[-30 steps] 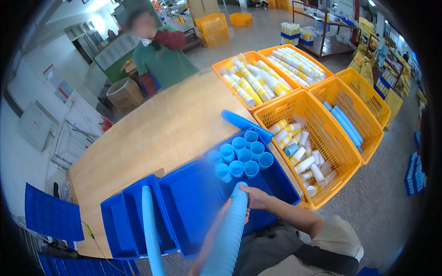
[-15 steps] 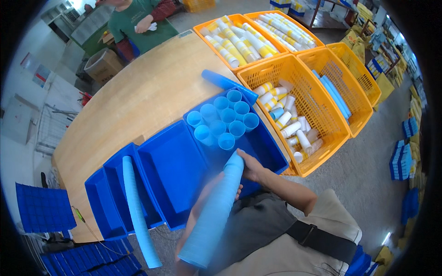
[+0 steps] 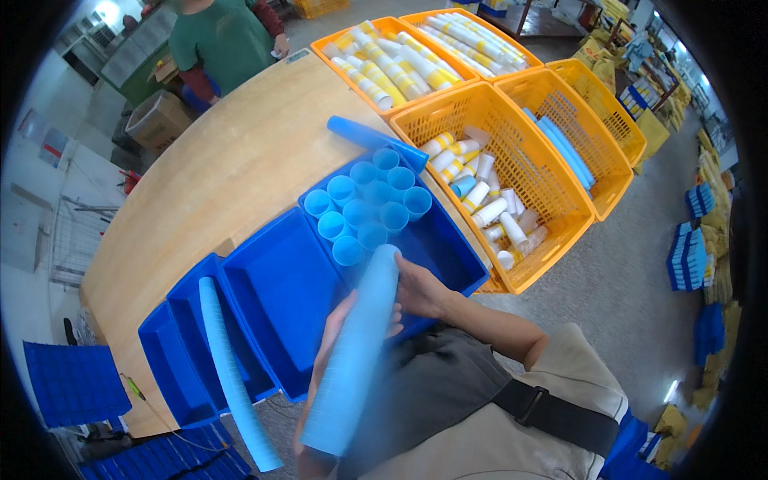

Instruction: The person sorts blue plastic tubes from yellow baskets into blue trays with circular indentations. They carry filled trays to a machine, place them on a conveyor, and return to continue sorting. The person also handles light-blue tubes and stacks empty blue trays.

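A long light-blue stack of nested cups (image 3: 352,360), ringed along its length, slants across my front with its upper end at the blue tray (image 3: 456,264). My left hand (image 3: 334,328) wraps round it from the left, fingers showing on its far side. At the upper end, my right hand (image 3: 420,288) is closed against its right side; some fingers are hidden. Just beyond stand several open-topped translucent blue cups (image 3: 347,250), grouped in the tray. A similar ringed stack (image 3: 228,368) lies over the narrow blue bins at the left.
An empty-looking blue tray (image 3: 276,296) adjoins on the left. A darker blue tube (image 3: 376,142) rests across the far tray rim. Orange crates (image 3: 544,264) at the right hold white-and-yellow tubes and light-blue lengths. Across the wooden table (image 3: 200,176) stands a person in green (image 3: 220,44).
One more cup shows at the near side of the group in the tray. Both hands stay on the stack, its upper end shifted slightly left. The whole view has shifted; the other person's arms have lowered.
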The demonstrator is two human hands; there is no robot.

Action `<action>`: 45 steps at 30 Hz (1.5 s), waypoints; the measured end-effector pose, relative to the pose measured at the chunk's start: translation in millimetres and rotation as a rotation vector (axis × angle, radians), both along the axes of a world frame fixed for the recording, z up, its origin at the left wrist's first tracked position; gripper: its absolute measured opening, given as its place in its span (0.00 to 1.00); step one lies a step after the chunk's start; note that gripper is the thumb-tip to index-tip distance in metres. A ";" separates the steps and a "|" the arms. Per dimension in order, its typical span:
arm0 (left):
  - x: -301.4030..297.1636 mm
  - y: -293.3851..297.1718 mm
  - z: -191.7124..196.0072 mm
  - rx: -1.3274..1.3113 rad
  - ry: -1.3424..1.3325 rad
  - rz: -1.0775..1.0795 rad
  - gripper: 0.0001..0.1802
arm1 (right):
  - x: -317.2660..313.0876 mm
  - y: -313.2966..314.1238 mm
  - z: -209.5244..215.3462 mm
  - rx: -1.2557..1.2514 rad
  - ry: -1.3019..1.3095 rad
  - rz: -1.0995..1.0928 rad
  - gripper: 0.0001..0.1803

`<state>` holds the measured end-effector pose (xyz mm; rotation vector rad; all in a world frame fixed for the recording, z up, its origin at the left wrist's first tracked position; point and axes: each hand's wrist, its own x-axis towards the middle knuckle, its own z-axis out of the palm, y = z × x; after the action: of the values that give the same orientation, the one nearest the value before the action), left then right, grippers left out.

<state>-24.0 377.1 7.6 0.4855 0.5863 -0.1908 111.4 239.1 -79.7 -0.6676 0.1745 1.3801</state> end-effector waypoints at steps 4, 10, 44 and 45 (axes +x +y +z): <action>2.3 -7.7 8.8 0.131 0.032 -0.066 0.33 | 8.8 -11.3 -2.8 -0.124 -0.072 0.062 0.29; 9.8 -12.4 3.5 0.316 -0.044 -0.134 0.30 | 35.5 -19.5 -6.7 -0.182 0.025 -0.476 0.45; -40.9 -2.3 33.4 0.298 0.272 -0.159 0.29 | -10.8 12.3 -48.4 -0.058 -0.011 -0.036 0.36; -45.4 -3.8 34.4 0.303 0.355 -0.122 0.29 | -9.7 12.7 -46.7 -0.093 -0.003 -0.067 0.40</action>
<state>-69.4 373.3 42.0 0.7899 0.9406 -0.3098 101.7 251.8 -126.4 -0.7342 0.2575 1.3132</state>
